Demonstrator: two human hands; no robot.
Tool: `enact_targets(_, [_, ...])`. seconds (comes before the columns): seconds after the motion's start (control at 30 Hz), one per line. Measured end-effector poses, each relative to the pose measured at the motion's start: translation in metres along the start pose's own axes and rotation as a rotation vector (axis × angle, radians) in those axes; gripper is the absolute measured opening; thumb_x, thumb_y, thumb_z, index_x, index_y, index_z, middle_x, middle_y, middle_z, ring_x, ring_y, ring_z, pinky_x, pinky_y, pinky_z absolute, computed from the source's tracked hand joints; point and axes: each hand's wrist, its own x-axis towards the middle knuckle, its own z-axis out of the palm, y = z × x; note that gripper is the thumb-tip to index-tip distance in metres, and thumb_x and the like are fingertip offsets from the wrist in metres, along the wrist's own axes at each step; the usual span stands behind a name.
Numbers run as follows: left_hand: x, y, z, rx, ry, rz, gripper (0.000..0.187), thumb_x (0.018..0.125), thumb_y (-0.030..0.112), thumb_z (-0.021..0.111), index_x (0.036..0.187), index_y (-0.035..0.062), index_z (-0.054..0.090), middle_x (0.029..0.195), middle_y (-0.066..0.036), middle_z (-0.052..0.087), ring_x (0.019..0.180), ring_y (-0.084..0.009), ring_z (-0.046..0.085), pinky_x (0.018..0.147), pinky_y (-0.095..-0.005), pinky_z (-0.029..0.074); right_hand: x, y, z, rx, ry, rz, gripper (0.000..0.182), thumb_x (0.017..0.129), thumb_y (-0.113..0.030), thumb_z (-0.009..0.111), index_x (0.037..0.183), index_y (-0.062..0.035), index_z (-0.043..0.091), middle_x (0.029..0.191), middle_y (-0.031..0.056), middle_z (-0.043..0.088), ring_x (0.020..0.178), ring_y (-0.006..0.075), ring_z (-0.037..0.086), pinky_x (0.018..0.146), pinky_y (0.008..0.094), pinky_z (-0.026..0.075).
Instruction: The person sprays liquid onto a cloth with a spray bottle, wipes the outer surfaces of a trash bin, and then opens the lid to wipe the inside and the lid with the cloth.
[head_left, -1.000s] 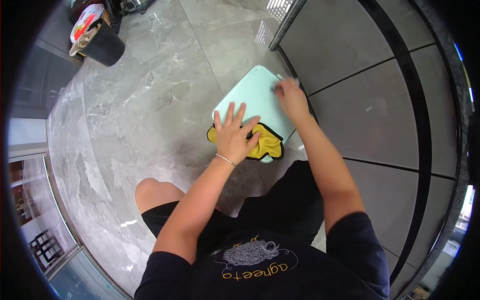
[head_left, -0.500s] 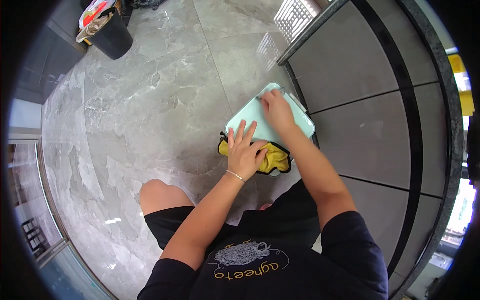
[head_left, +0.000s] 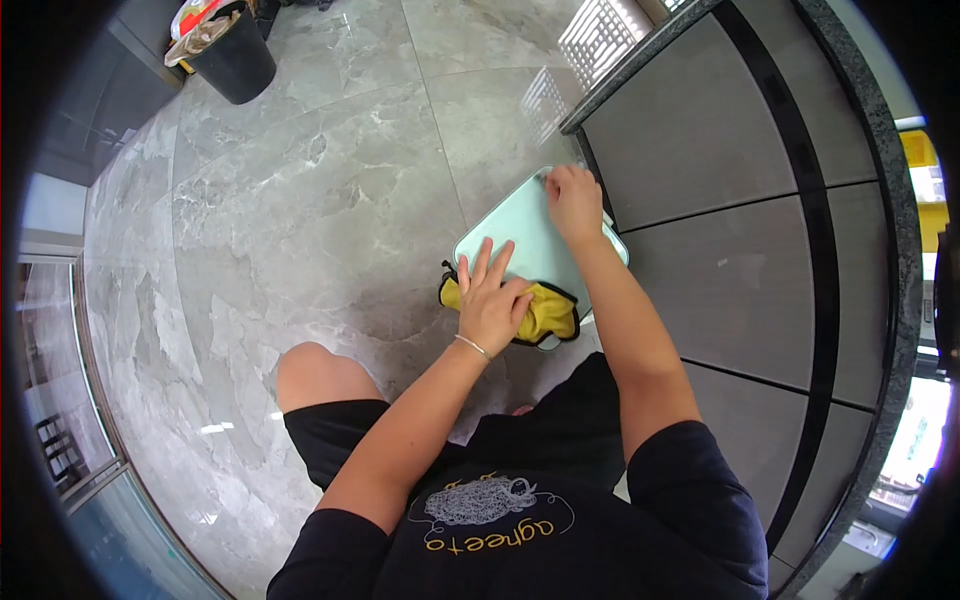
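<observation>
A pale mint-coloured, rounded-corner box or lid point(head_left: 533, 236) sits on the floor before me, close to the grey cabinet side. A yellow cloth item with black edging and a small black cord end point(head_left: 552, 311) lies along its near edge. My left hand point(head_left: 490, 309) rests with fingers spread, fingertips on the mint surface and thumb side over the yellow cloth. Near the far corner, my right hand point(head_left: 575, 203) has its fingers bent and pressed together at the surface. Whatever they pinch, if anything, is hidden.
Grey panelled cabinets point(head_left: 718, 277) run along the right. A white perforated basket point(head_left: 601, 38) stands at the far top. At upper left is a black bin point(head_left: 236, 64) with a liner. Glossy marbled tile point(head_left: 330, 230) covers the floor. My bent knee point(head_left: 325, 376) is at lower left.
My right hand has moved right and slightly away along the far edge, towards the mint item's corner. My left hand keeps its place on the cloth and mint surface.
</observation>
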Motion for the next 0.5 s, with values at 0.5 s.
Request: enact_targets(0.5, [0.039,-0.074,-0.024,-0.084,0.202,-0.405,0.027,0.089,0.034,0.057,0.102,0.0107,0.063,0.101,-0.012,0.058,0.088,-0.0297,0.059,0.077,-0.0378,0.047,-0.118,-0.04,-0.001,0.351,0.0,-0.176,0.004,0.079,-0.008,0.065,0.081,-0.0046,0.063,0.089,0.0144,0.058,0.086,0.0327,0.055,0.076,0.0402,0.047])
